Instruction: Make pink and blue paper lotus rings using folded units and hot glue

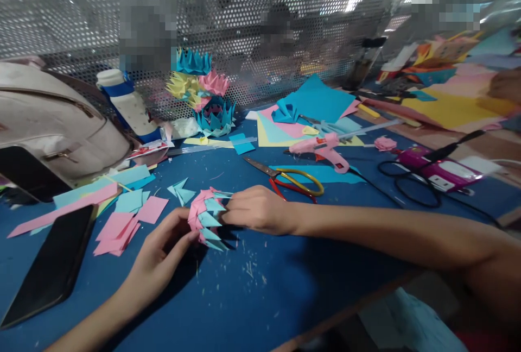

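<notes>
A ring of folded pink and light blue paper [207, 216] with pointed blue tips stands just above the blue table [260, 297]. My left hand [163, 251] grips its pink side between thumb and fingers. On the other side, my right hand [258, 211] has its fingers pinched together at the blue tips, and what lies between those fingertips is hidden. Behind the ring rests a folded light blue piece [182, 193]. Pink paper rectangles [118, 231] are piled to the left. Scissors [280, 174] with red and yellow handles lie beyond my right hand.
A pink glue gun [321, 151] with a black cord is behind the scissors. Two dark phones [55, 259], a bag [52, 118] and a bottle [128, 105] are at left. Folded paper crowns [214, 115] stand against the mesh. A purple power strip [439, 170] sits at right.
</notes>
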The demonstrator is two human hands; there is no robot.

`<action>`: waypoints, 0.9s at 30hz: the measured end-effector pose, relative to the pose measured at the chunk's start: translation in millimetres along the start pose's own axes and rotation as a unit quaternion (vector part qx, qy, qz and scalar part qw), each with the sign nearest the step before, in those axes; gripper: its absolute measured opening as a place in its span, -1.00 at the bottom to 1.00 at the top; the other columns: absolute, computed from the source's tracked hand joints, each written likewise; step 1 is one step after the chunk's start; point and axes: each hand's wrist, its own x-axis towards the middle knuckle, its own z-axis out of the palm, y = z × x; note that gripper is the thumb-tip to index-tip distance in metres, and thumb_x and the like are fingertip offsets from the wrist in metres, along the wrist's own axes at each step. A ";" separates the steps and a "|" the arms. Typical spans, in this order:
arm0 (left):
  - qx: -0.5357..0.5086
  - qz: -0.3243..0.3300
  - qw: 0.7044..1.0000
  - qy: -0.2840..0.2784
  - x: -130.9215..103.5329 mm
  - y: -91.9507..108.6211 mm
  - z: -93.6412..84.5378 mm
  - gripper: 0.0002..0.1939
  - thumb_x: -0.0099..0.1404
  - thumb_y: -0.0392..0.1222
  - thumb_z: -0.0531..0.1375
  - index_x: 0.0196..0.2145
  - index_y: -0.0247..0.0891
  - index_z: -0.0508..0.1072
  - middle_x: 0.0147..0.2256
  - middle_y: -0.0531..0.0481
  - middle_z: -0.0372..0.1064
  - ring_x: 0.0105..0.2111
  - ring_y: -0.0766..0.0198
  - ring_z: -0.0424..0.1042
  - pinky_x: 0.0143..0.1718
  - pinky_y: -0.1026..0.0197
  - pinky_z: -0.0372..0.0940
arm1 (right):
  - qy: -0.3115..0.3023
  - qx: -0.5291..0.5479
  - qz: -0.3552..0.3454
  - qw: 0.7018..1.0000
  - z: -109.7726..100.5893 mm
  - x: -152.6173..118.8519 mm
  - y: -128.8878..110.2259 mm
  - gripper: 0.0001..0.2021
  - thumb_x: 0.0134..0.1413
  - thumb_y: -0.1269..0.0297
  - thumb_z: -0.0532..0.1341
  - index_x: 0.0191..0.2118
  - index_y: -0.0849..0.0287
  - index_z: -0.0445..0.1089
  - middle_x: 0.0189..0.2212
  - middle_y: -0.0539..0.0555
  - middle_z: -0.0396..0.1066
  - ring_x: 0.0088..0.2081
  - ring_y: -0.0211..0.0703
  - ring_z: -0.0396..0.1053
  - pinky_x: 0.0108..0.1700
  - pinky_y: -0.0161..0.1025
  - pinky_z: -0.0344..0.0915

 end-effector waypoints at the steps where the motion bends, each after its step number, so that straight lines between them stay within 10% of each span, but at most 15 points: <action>1: 0.003 0.003 1.000 -0.002 -0.1 -0.2 -0.7 -0.89 0.43 -0.22 0.09 -0.13 -0.12 0.39 -0.28 0.07 0.39 -0.33 0.37 0.43 -0.28 0.40 0.36 | -0.003 -0.010 -0.003 1.000 -0.2 0.6 -1.1 -0.71 0.37 0.40 -0.03 -0.25 0.19 0.43 -0.45 0.00 0.39 -0.41 -0.28 0.27 -0.41 -0.29 0.13; 8: 0.025 0.031 0.999 -0.007 -0.5 -5.2 -4.3 -0.88 0.41 -0.25 0.10 -0.14 -0.09 0.39 -0.32 0.10 0.42 -0.37 0.40 0.46 -0.31 0.45 0.38 | -0.030 -0.069 -0.030 0.997 0.4 1.8 -4.8 -0.73 0.35 0.43 0.01 -0.29 0.17 0.44 -0.47 -0.03 0.36 -0.39 -0.30 0.27 -0.42 -0.30 0.11; 19: 0.024 0.036 0.999 0.002 2.8 -4.3 -2.5 -0.89 0.38 -0.27 0.13 -0.18 -0.11 0.42 -0.36 0.10 0.44 -0.40 0.39 0.49 -0.35 0.46 0.40 | 0.053 0.124 0.016 0.991 0.1 0.1 -0.9 -0.80 0.32 0.39 0.08 -0.19 0.27 0.46 -0.33 0.07 0.50 -0.26 -0.28 0.39 -0.19 -0.33 0.31; 27: 0.014 0.011 1.000 0.009 3.1 -2.7 -3.7 -0.91 0.37 -0.25 0.15 -0.20 -0.09 0.42 -0.39 0.13 0.46 -0.42 0.39 0.50 -0.37 0.46 0.40 | 0.005 0.186 0.105 0.977 2.5 2.4 -2.2 -0.82 0.31 0.35 0.12 -0.20 0.25 0.46 -0.30 0.08 0.53 -0.25 -0.27 0.43 -0.21 -0.32 0.31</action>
